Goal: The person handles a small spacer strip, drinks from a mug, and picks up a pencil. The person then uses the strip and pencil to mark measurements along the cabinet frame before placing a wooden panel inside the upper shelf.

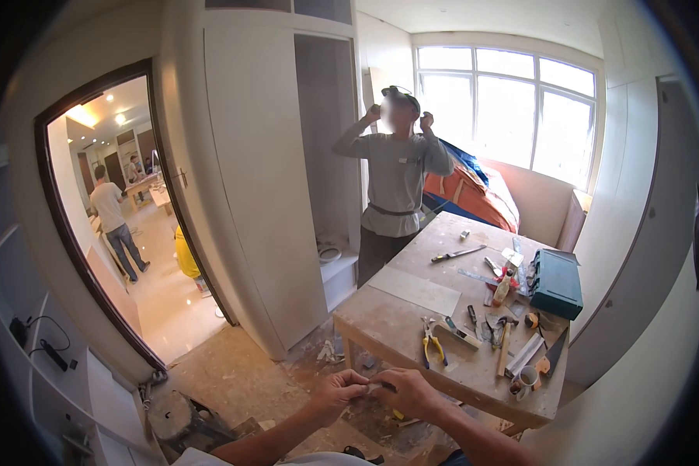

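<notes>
My left hand (pixel 339 393) and my right hand (pixel 405 391) meet in front of me, below the near edge of the workbench (pixel 363 314). Both are closed, thumbs and fingertips pinched close together. Whatever they hold, if anything, is too small to make out. Closest to them on the bench lie yellow-handled pliers (pixel 433 346) and a wooden block-like tool (pixel 458 335). Further right are a hammer (pixel 505 346), a tape measure (pixel 531 320), a handsaw (pixel 552 357) and a mug (pixel 526 379). A flat pale sheet (pixel 415 290) lies on the left side of the top.
A teal tool case (pixel 558 283) stands at the bench's right edge. Beyond the bench, a person (pixel 396 179) raises both hands to a cap. Debris litters the floor (pixel 245 361). An open doorway (pixel 157 233) at left shows other people; a machine-like object (pixel 175 415) sits low left.
</notes>
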Tool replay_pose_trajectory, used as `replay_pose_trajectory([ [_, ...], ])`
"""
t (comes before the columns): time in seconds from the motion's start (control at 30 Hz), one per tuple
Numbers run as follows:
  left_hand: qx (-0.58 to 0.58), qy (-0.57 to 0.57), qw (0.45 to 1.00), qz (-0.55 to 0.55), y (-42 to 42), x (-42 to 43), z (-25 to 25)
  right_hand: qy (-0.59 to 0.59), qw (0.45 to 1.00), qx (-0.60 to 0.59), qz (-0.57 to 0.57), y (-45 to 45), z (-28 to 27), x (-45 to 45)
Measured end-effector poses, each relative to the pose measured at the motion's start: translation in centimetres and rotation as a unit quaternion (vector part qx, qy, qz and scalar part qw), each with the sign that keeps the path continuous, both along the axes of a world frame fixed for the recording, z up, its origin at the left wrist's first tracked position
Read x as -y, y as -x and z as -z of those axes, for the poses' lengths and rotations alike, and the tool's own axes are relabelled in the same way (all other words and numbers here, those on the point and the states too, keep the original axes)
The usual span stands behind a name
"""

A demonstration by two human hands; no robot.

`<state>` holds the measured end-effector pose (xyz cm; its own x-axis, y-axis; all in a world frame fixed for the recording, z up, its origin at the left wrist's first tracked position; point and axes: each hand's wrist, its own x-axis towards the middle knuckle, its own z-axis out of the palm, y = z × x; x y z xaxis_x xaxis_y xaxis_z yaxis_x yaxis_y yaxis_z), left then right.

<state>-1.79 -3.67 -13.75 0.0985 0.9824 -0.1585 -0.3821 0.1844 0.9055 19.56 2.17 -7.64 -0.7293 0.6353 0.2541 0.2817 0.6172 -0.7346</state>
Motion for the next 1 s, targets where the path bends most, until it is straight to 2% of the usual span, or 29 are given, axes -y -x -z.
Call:
replay_pose_trajectory([
  [0.27,-0.052,-0.017,0.998,-0.016,-0.3,0.6,0.2,0.01,1.0,0.0,-0.018,0.0,0.6,-0.3],
  [0.43,0.039,0.036,0.998,-0.037,-0.4,0.6,0.8,-0.006,1.0,0.01,-0.025,0.3,1.2,-0.8],
  [0.57,0.014,0.034,0.999,-0.029,0.0,0.6,0.7,-0.013,0.999,0.006,-0.037,0.4,0.6,-0.6],
  [0.67,0.006,-0.012,1.0,0.002,0.6,0.7,1.1,-0.024,0.998,0.013,-0.051,0.6,0.2,-0.6],
  [0.73,-0.035,-0.019,0.999,-0.033,0.3,0.9,1.1,-0.027,0.998,0.002,-0.053,0.7,1.0,-0.9],
  [0.83,-0.019,-0.063,0.997,-0.047,0.1,1.2,1.7,-0.032,0.998,-0.004,-0.053,0.9,1.3,-0.9],
  [1.0,-0.046,-0.064,0.996,-0.046,0.5,1.2,1.8,-0.02,0.998,0.005,-0.057,1.3,1.5,-1.1],
])
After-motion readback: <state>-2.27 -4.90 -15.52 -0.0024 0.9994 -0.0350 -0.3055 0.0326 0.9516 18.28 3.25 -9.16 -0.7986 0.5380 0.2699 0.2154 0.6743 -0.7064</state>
